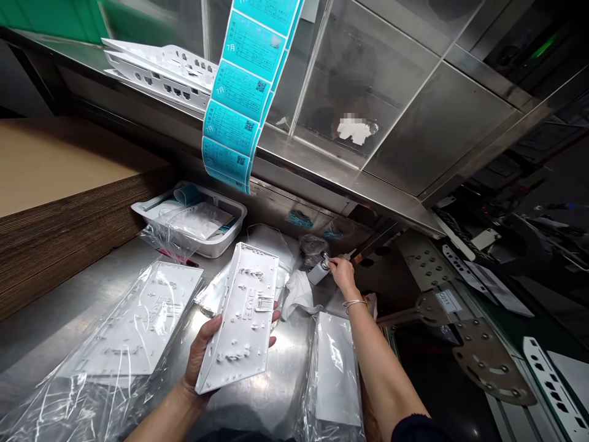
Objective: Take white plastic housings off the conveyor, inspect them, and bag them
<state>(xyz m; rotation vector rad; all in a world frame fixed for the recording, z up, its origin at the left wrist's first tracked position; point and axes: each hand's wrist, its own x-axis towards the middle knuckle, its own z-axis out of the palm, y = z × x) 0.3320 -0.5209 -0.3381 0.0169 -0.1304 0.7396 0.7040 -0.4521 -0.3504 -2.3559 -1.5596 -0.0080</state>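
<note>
My left hand (202, 353) holds a white moulded plastic panel (242, 319), its ribbed inner side with posts and clips turned up. The thumb lies along the panel's left edge, and fingertips show past its right edge. Further off, my right hand (342, 273) has its fingers pinched at the metal top of a small white bottle (317, 272), which leans to the right. Just left of the bottle lies a crumpled white cloth (298, 294). The fingertips on the bottle's top are partly hidden.
Bagged white panels (133, 319) lie at left, and another wrapped stack (338, 368) sits by my right forearm. A white tray (216, 245) holds plastic bags and papers. Cardboard sheets (69, 245) rise at left. Blue labels (237, 92) hang overhead. A conveyor (501, 307) runs along the right.
</note>
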